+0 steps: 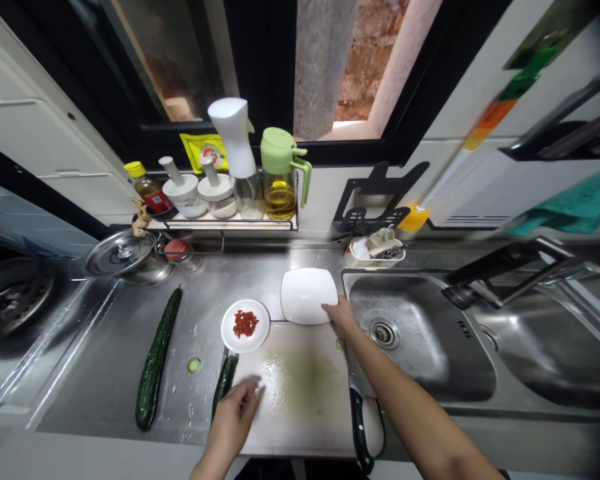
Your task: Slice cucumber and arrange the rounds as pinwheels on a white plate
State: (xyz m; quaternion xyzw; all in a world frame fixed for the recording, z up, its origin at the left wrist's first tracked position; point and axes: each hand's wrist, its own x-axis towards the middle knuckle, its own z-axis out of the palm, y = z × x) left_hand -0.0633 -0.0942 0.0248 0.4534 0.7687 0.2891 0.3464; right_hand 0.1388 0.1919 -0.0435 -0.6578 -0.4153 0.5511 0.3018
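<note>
My right hand (342,313) grips the right edge of a white squarish plate (307,293), which sits at the back of the cutting board (300,400). Its surface looks bare. My left hand (234,417) hovers at the board's left edge with fingers curled and thumb and fingertips close together; a small pale bit shows at the tips, too small to name. Beside it lies a cucumber piece (224,379), partly hidden by the hand. A round white plate (257,341) with chopped red pieces (245,323) stands behind. Farther left lies a whole cucumber (157,363).
A black-handled knife (361,427) lies along the board's right side, near the sink (410,333). A cucumber slice (194,365) rests on the steel counter. Behind stand a lidded pot (125,253), a rack of seasoning jars (217,195) and an oil jug (280,180).
</note>
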